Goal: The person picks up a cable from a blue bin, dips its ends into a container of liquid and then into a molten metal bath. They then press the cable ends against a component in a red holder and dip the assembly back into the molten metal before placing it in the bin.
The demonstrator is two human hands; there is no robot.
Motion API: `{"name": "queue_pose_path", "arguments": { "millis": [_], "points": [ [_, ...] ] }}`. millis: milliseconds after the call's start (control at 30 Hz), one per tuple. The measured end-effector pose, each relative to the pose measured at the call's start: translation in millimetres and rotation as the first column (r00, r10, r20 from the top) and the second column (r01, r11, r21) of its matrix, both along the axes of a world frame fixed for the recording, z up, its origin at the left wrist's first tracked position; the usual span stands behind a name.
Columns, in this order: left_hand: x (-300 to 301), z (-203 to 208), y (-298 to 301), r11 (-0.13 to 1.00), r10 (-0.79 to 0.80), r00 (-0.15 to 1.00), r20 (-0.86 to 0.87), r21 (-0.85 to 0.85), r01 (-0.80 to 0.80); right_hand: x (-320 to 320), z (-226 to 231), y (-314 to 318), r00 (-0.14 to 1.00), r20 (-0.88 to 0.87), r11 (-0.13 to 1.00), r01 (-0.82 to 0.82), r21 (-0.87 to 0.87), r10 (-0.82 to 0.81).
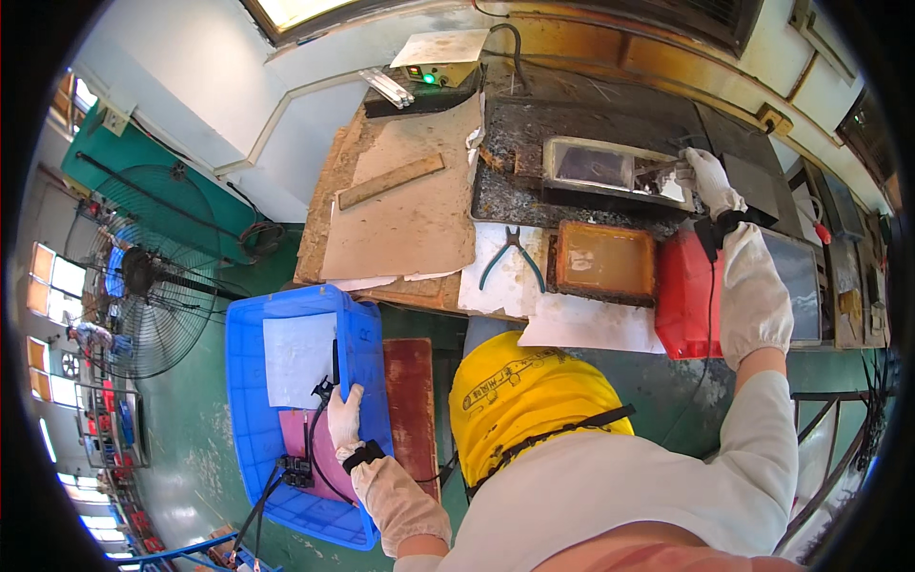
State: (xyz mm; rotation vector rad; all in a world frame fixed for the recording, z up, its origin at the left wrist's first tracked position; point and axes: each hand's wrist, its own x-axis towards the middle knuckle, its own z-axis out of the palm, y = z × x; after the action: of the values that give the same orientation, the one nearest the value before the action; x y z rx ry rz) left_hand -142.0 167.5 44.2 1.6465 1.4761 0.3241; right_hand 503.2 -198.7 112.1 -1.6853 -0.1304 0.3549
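My right hand (pixel 713 179), in a white glove, is closed at the right end of a solder pot (pixel 615 147). A thin grey metal piece (pixel 660 172) runs from its fingers over the shiny silvery surface; its exact kind is hard to see. My left hand (pixel 345 416), also gloved, is at the right side of a blue plastic bin (pixel 250 334). Its fingers are closed on a black cabled part (pixel 325 388). Another black part with cables (pixel 296 470) lies lower in the bin, by a white sheet (pixel 299 357) and a pinkish board (pixel 316 440).
Cutting pliers (pixel 513 255) lie before a square tray of brownish liquid (pixel 606 259). A red bin (pixel 684 291) stands below my right forearm. A wooden strip (pixel 391 181) rests on cardboard (pixel 405 224). A controller (pixel 438 74) shows a green light. A large fan (pixel 143 272) stands left.
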Motion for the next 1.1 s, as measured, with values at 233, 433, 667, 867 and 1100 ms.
{"name": "queue_pose_path", "arguments": {
  "millis": [233,433,667,867,1100],
  "points": [
    [4.2,3.3,-3.3,1.0,0.011,1.0,-0.012,0.012,-0.011,4.0,-30.7,-7.6,0.991,-0.11,0.96,-0.038,0.278,0.071],
    [9.0,11.8,-5.8,1.0,-0.002,0.999,-0.032,0.01,0.002,10.3,-48.9,-8.3,0.98,-0.178,0.923,-0.016,0.385,0.091],
    [-1.6,-2.4,1.1,1.0,-0.011,0.999,-0.039,0.017,0.012,-2.2,-44.6,-4.8,0.963,-0.222,0.88,-0.033,0.474,0.155],
    [9.7,10.8,-5.5,0.999,-0.033,0.997,-0.07,0.027,0.035,3.1,-30.8,-33.9,0.961,-0.2,0.842,-0.054,0.537,0.189],
    [2.4,6.1,-1.8,1.0,-0.027,0.998,-0.056,-0.002,0.027,8.4,-1.1,-104.1,0.99,-0.111,0.924,0.127,0.361,-0.093]
  ]
}}
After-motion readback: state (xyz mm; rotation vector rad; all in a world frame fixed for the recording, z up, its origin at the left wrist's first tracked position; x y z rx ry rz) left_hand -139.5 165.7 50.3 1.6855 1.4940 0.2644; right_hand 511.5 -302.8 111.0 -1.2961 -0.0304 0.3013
